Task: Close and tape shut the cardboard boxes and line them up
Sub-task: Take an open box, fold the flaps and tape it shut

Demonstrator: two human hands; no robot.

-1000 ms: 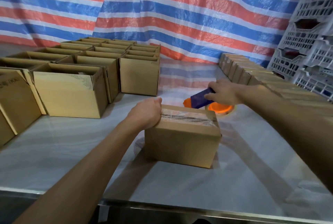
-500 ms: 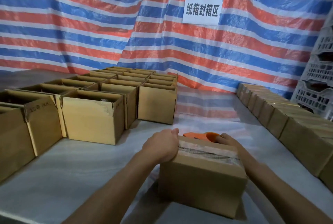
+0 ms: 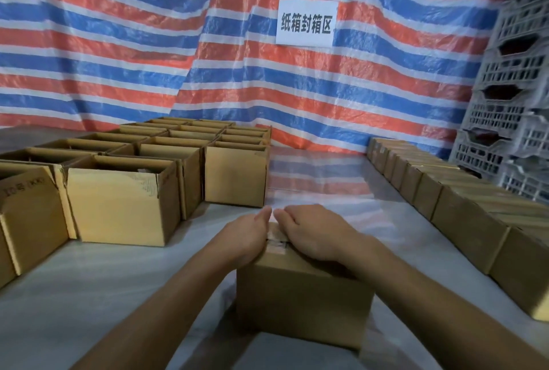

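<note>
While both hands lie on top of the box (image 3: 303, 295), the step in hand looks like rubbing the tape (image 3: 276, 240) down along the seam. The box stands shut on the table (image 3: 118, 295), near the front edge, between the open boxes (image 3: 118, 200) on the left and the row of sealed boxes (image 3: 463, 221) on the right, apart from both. The left hand (image 3: 248, 234) and the right hand (image 3: 312, 236) rest side by side on the lid, nearly touching, with the tape showing in the gap between them. The fingers (image 3: 300, 215) lie straight and close together, pressing flat and holding nothing. Whether their tips bend down over the far edge cannot be told.

To do this well, the person should probably stroke from the middle of the strip outward, so that no bubble or lifted edge is left, and then smooth the tape tails down the walls at either end, since those likely keep the flaps from springing. Steady, even pressure should be enough; too much could dent the lid or slide the box on the smooth table. Once the tape sits flat, the box looks ready to join the row on the right, set flush against its nearest neighbour.
</note>
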